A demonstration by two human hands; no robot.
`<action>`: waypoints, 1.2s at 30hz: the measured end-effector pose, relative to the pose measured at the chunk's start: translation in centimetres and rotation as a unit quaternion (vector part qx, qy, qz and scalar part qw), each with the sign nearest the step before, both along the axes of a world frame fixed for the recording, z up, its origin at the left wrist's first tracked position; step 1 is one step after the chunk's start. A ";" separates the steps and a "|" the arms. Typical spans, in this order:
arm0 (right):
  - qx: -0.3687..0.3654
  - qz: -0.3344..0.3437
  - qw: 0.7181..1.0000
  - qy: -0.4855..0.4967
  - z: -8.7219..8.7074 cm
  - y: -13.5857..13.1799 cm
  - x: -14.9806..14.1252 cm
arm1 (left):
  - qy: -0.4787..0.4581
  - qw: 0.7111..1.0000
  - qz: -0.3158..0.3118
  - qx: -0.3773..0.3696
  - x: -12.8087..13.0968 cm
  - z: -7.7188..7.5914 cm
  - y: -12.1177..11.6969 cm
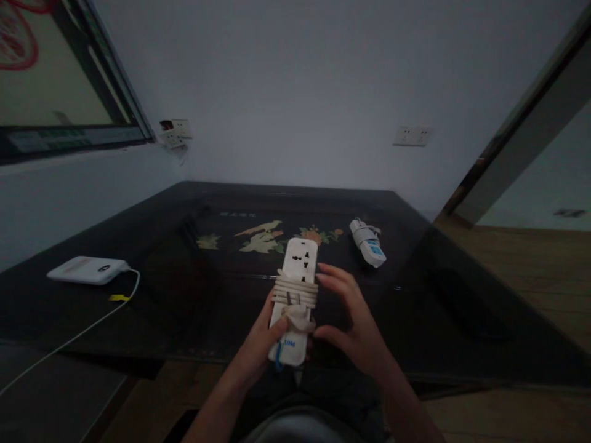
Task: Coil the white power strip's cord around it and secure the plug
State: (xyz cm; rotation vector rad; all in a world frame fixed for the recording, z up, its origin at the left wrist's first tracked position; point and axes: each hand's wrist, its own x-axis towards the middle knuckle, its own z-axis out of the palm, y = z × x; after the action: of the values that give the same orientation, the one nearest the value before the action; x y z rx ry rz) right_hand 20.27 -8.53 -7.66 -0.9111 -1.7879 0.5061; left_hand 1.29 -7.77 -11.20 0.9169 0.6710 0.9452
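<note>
A white power strip (300, 261) with its cord wound several times round the middle is held up over the near edge of the table. My left hand (263, 335) grips it from the left, the thumb lying on the plug (295, 317). Blue lettering and a bit of blue show at the strip's lower end. Just to the right, my right hand (353, 320) is open, fingers and thumb curved apart beside the strip. Whether its thumb tip touches the plug, I cannot tell.
On the dark table (231, 326) lie a second cord-wrapped power strip (368, 242) at the right and a white power bank (87, 271) with a cable (92, 329) at the left. Wall sockets (412, 136) are on the back wall. A window (69, 80) is at the left.
</note>
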 end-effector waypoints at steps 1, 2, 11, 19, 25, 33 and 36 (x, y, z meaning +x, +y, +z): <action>-0.011 -0.016 0.999 0.049 -0.1 0.6 0.8 | -0.009 0.999 -0.044 -0.012 -0.4 0.3 0.2; -0.026 -0.041 0.994 0.101 -0.2 1.3 1.6 | -0.015 0.996 -0.085 -0.018 -0.7 0.6 0.5; -0.305 0.070 0.939 0.145 -0.6 4.3 4.9 | 0.036 0.948 -0.316 0.031 -2.0 1.3 2.9; -0.372 0.065 0.913 0.155 -0.7 3.0 4.9 | -0.068 0.926 -0.372 -0.014 -3.1 0.3 4.4; -0.375 0.013 0.858 0.351 -1.5 2.4 3.8 | -0.101 0.984 -0.144 0.019 -2.4 0.7 4.6; -0.362 -0.019 0.790 0.494 -3.8 0.5 0.7 | -0.034 0.983 0.179 -0.023 1.7 -1.8 1.4; -0.339 -0.022 0.792 0.507 -4.8 0.3 -0.8 | -0.053 0.990 0.125 -0.031 3.5 -2.6 0.9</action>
State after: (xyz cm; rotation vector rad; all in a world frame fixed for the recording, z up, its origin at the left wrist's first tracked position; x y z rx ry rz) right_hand 19.51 -8.21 -12.47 -0.8667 -0.5659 1.3575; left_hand 4.81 -6.87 -13.80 0.7317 0.7307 1.1802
